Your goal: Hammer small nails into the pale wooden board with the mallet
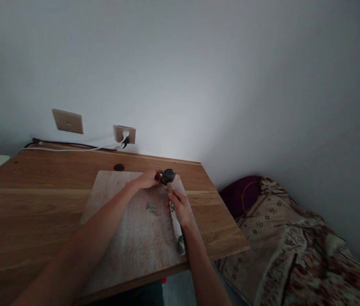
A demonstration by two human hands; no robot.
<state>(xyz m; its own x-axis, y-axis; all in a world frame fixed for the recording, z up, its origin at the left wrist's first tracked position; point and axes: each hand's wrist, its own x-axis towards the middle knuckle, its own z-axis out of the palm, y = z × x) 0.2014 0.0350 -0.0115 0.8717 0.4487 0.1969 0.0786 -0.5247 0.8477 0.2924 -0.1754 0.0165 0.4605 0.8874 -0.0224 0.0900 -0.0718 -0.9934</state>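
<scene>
Gripping the hammer (176,223) near its head, my right hand (180,205) likely gains control; left hand (149,178), hold unclear, needs clearance near the board's (129,240) far-right corner.

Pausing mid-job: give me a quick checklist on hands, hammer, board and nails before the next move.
1. Hammer held by its handle in the right hand: ok.
2. Left hand well away from the hammer head: not ok, right beside it.
3. Item in the left hand: cannot tell, too small and dark.
4. Wooden board lying on the table: ok.
5. Loose nails clear of both hands: ok.
</scene>
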